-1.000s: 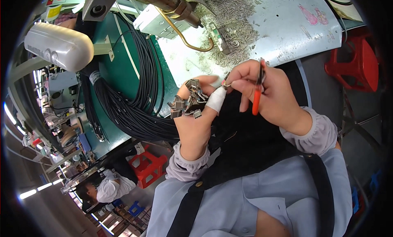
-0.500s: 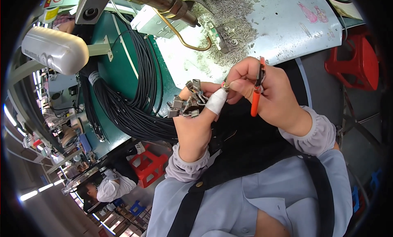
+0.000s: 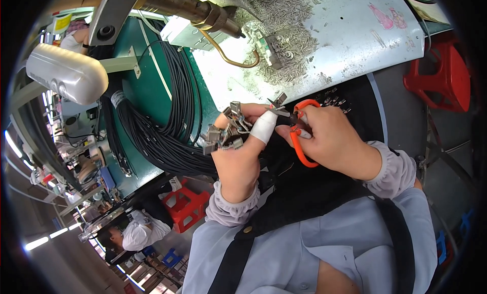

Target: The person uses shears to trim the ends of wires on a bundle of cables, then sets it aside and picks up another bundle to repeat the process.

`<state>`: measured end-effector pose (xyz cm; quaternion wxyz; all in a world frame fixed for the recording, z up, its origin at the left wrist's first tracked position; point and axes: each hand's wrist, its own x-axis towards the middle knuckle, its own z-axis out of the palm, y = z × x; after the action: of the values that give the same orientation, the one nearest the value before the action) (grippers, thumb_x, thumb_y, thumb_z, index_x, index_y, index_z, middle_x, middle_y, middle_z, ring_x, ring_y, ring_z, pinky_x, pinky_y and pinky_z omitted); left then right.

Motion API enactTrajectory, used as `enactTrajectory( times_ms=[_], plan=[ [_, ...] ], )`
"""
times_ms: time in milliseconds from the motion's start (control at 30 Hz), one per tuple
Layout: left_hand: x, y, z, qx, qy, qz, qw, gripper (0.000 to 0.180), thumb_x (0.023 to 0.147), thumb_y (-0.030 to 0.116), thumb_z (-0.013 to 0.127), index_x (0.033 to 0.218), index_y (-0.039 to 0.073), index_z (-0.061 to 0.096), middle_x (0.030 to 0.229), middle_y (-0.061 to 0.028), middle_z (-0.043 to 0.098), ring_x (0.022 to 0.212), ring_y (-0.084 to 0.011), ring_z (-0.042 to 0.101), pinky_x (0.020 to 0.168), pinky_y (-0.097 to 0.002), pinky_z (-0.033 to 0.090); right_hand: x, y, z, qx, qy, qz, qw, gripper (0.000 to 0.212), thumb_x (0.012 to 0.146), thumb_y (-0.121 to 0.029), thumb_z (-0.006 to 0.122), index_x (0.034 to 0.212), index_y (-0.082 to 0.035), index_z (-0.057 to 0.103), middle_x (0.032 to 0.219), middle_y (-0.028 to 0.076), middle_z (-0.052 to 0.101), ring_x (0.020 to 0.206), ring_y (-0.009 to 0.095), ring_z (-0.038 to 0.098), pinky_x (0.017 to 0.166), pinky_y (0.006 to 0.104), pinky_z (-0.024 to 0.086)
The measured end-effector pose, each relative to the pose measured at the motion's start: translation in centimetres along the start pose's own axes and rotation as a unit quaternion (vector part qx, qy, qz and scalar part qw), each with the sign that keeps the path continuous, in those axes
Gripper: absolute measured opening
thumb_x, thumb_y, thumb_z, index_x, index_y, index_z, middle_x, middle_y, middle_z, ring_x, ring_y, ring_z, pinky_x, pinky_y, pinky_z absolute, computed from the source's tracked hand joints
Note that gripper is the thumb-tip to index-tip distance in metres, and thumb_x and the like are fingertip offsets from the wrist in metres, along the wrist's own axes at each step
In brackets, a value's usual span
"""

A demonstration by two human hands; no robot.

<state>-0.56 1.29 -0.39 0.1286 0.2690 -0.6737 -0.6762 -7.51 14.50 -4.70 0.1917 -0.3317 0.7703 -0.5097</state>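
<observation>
My left hand (image 3: 237, 164), its thumb wrapped in white tape, is closed on several cable ends. Their metal-shelled connectors (image 3: 217, 135) fan out between the fingers. One metal connector (image 3: 279, 98) sticks up past the taped thumb tip, its wires pinched there. In my right hand (image 3: 339, 142) is a pair of scissors (image 3: 303, 154) with orange handles, finger and thumb through the loops. The scissor blades reach the wires just beyond my left thumb; whether they touch them is too small to tell.
A thick bundle of black cables (image 3: 157, 147) lies on the green table (image 3: 133, 88). Small metal pieces (image 3: 294, 20) cover part of the pale metal worktop (image 3: 350, 50), under a machine head (image 3: 215, 20). A white lamp (image 3: 68, 73) hangs left. Red stools (image 3: 441, 78) and a seated person (image 3: 144, 233) are beyond.
The scissors, tucked within my right hand before, have swung round with the blades toward my left thumb. My right fingers have left the wire end and moved into the handles.
</observation>
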Motion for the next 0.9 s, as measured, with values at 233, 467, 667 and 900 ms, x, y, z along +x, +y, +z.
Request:
enactTrajectory(
  times_ms=[233,467,667,900],
  plan=[
    [4.8,-0.1,-0.2,-0.218,-0.066,-0.132,0.965,0.014,0.078,0.002,0.057,0.091,0.001,0.055,0.063,-0.0011,0.047,0.048,-0.0071,0.038,0.044,-0.0212,0.030,1.5,-0.5,-1.2,0.324,0.029,0.134,0.936,0.022,0.083,-0.018,0.057,0.073,-0.002,0.047,0.049,0.001,0.045,0.040,0.008,0.044,0.038,0.0239,0.035],
    [7.7,0.4,0.4,-0.211,-0.070,-0.159,0.962,0.013,0.078,0.003,0.056,0.090,0.002,0.051,0.060,-0.0001,0.043,0.043,-0.0067,0.033,0.040,-0.0209,0.027,6.9,0.9,-1.4,0.200,0.166,0.009,0.966,0.018,0.085,-0.019,0.055,0.083,-0.001,0.051,0.054,-0.002,0.044,0.042,0.005,0.040,0.039,0.0199,0.035],
    [8.2,0.4,-0.2,-0.195,-0.077,-0.157,0.965,0.011,0.078,0.003,0.056,0.087,0.002,0.051,0.061,-0.0007,0.046,0.042,-0.0057,0.032,0.039,-0.0201,0.025,8.2,0.8,-2.1,0.232,0.056,0.091,0.967,0.017,0.085,-0.017,0.054,0.087,-0.001,0.052,0.055,-0.002,0.045,0.043,0.004,0.040,0.039,0.0196,0.034],
    [8.3,0.4,-0.3,-0.195,-0.079,-0.146,0.967,0.010,0.078,0.003,0.056,0.086,0.001,0.050,0.062,-0.0017,0.047,0.042,-0.0056,0.032,0.038,-0.0203,0.025,8.5,1.5,-1.9,0.200,0.066,0.036,0.977,0.015,0.086,-0.015,0.052,0.088,-0.001,0.052,0.054,-0.002,0.044,0.043,0.004,0.039,0.039,0.0199,0.034]
  ],
)
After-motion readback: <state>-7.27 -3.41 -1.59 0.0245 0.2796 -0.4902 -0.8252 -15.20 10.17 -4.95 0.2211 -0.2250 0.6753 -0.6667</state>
